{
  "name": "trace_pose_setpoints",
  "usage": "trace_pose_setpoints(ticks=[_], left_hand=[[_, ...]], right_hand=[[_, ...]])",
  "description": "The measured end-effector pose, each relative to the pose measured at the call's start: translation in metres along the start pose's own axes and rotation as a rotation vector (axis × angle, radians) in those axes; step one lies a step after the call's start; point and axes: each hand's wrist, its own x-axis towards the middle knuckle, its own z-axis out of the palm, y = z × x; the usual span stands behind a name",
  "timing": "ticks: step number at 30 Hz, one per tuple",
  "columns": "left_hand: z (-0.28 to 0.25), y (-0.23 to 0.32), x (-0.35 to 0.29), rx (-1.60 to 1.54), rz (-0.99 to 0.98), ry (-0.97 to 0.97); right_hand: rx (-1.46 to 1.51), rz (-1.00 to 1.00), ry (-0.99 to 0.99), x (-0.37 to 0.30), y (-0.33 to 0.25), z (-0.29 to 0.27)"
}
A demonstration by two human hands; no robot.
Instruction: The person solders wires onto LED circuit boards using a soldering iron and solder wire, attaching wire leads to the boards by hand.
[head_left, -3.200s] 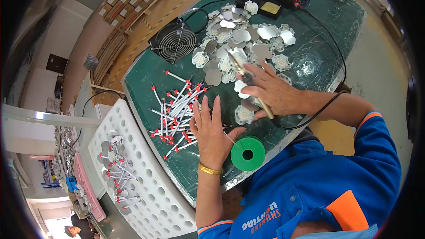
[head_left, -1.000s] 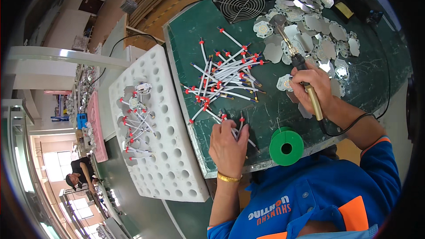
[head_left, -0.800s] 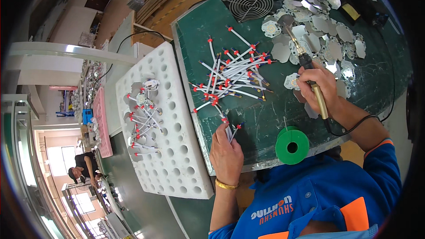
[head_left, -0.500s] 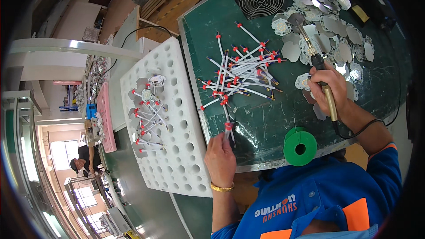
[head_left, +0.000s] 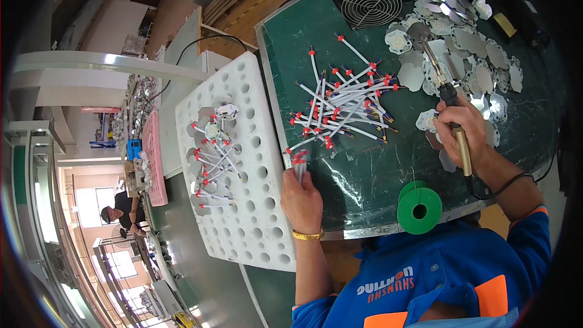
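Note:
My left hand [head_left: 302,205] is closed on short white cables [head_left: 299,164] with red collars, at the table's left edge beside the white foam board. Just beyond lies a loose pile of similar cables [head_left: 349,100] with dark, bare-tipped ends. My right hand [head_left: 464,130] grips a soldering iron [head_left: 447,90] with a black and brass-coloured handle. Its metal tip points away from me, over a heap of small round LED boards and grey discs [head_left: 470,48]. One LED board [head_left: 427,120] lies just left of my right hand.
A green solder spool [head_left: 419,208] stands at the near edge. At the back are a black fan [head_left: 368,5] and a dark box [head_left: 510,12]. The perforated foam board [head_left: 258,203] on the left carries boards with cables [head_left: 218,161]. A person [head_left: 124,209] works farther left.
My left hand has moved left, away from the pile's near end toward the foam board, with cables in its fingers. My right hand keeps its hold on the soldering iron. The view has shifted slightly.

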Motion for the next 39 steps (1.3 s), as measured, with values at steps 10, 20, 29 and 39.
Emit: trace_pose_setpoints(ticks=[10, 20, 29, 39], left_hand=[[0.016, -0.013, 0.036, -0.145, 0.137, 0.181], [-0.002, 0.015, 0.016, -0.055, -0.061, 0.093], [-0.017, 0.065, 0.038, -0.307, 0.438, 0.103], [0.032, 0.104, 0.081, -0.152, 0.748, -0.083]], right_hand=[[0.001, -0.043, 0.006, 0.004, -0.005, 0.0], [0.091, 0.014, -0.028, 0.002, -0.002, -0.008], [0.069, -0.029, 0.094, 0.004, -0.003, -0.009], [0.003, -0.022, 0.131, 0.001, 0.0, -0.003]])
